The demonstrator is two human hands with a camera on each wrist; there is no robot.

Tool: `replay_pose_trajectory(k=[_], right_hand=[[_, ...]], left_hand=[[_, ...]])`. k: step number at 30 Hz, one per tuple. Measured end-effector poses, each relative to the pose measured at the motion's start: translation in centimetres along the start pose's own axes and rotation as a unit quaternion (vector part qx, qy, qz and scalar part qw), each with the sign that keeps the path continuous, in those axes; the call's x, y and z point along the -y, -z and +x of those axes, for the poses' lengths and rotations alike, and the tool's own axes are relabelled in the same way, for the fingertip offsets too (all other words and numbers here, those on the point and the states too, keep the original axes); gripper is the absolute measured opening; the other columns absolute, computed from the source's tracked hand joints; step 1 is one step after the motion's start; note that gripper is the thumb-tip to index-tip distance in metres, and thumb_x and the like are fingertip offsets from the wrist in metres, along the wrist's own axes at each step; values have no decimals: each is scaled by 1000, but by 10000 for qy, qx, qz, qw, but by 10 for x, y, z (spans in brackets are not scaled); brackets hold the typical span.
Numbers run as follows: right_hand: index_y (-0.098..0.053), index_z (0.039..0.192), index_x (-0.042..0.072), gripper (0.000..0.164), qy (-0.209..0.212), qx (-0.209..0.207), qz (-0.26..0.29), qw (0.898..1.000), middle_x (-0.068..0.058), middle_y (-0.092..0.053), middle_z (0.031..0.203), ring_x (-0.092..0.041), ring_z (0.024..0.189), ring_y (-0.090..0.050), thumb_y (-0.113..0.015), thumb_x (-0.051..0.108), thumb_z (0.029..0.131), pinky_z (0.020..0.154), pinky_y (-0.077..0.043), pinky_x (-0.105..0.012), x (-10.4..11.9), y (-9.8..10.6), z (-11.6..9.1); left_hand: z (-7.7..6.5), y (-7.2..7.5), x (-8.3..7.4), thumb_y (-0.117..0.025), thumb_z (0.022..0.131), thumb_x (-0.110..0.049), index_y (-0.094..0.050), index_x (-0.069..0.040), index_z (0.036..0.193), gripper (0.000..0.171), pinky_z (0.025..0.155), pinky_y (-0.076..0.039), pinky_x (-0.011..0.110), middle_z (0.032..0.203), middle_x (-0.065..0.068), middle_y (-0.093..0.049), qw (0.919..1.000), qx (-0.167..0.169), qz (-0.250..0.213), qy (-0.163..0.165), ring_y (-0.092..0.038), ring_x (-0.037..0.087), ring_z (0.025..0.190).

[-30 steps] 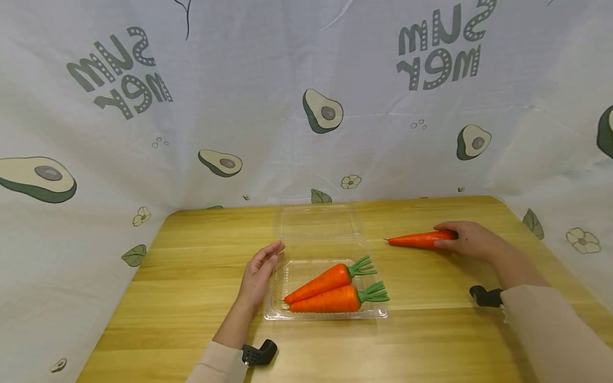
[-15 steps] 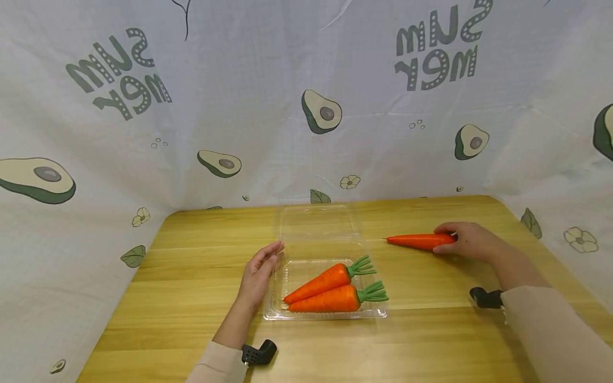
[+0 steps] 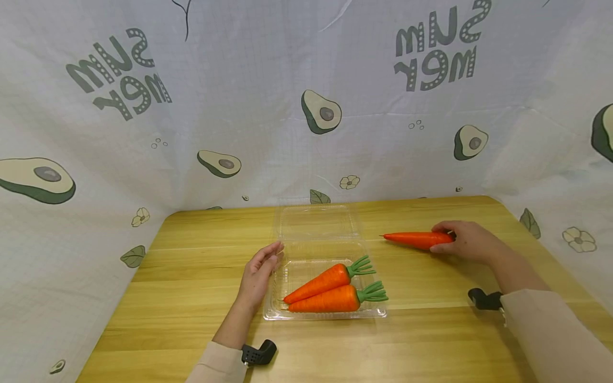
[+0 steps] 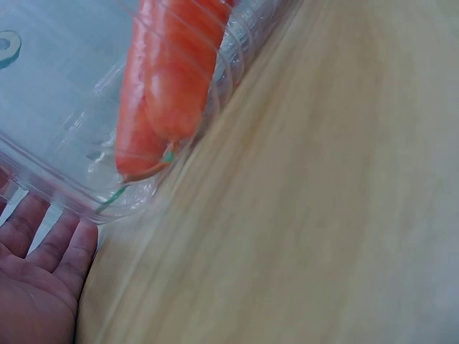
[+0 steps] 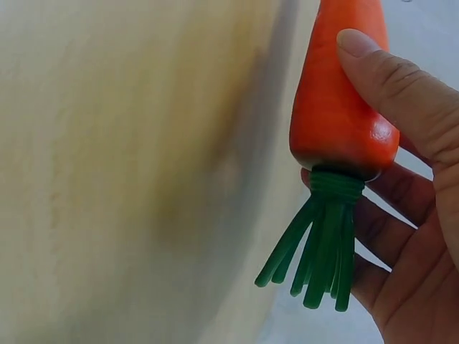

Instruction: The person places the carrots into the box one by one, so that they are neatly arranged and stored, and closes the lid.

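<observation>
Near the thick end, my right hand (image 3: 471, 242) grips a carrot (image 3: 414, 240), its tip pointing left. In the right wrist view the thumb lies across this carrot (image 5: 343, 107), and its green stalks (image 5: 326, 244) hang in front of the palm. A clear plastic clamshell box (image 3: 325, 316) lies with its lid folded back. Inside its base are two carrots, an upper one (image 3: 321, 282) and a lower one (image 3: 328, 299), their green tops toward the right wall. My left hand (image 3: 257, 274) rests against the box's left side, its fingers (image 4: 54, 244) extended along the outside wall.
The box's lid (image 3: 317, 221) lies toward the back of the wooden table (image 3: 201, 298). A white curtain (image 3: 258, 106) printed with avocados hangs behind the table and on both sides. Each wrist carries a small black camera.
The carrot in my right hand has shifted slightly left and up, its tip now a little higher in view. My left hand and the box keep their places.
</observation>
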State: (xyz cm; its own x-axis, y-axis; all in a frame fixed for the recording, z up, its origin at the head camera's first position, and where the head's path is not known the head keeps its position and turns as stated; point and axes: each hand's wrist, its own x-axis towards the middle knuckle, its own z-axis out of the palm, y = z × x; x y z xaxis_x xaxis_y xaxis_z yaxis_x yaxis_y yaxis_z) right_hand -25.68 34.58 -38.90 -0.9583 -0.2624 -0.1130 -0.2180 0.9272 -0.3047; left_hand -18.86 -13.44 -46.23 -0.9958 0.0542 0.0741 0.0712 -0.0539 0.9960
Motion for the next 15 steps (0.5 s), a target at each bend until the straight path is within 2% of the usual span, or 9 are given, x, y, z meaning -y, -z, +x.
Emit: replay_pose_trajectory(k=[5,11,15], right_hand=[[-64,128,0,66,-49,36,52,10000,-20,-67,112,-32,96,-58,-80,46,84,88,-52,-58,9,6,-1],[-65,127,-1,59,104,-131,-38,9999,-18,-69,109,-28,92,-58,-81,38,86,83,-54,-51,27,15,-2],[-66,128,0,60,243,-253,-121,9993,-16,-70,110,-26,91,-59,-81,41,85,82,-54,-49,37,22,-3]], left_hand=[[0,0,0,-45,107,-8,-49,3,147,42,117,-44,44,152,22,-52,10000,-34,-21,26,-50,39,142],[0,0,1,-45,107,-10,-49,3,147,42,117,-45,43,152,22,-53,10000,-25,-26,19,-50,38,142],[0,0,1,-45,107,-10,-49,3,147,42,117,-44,43,152,21,-53,10000,-23,-27,29,-50,38,142]])
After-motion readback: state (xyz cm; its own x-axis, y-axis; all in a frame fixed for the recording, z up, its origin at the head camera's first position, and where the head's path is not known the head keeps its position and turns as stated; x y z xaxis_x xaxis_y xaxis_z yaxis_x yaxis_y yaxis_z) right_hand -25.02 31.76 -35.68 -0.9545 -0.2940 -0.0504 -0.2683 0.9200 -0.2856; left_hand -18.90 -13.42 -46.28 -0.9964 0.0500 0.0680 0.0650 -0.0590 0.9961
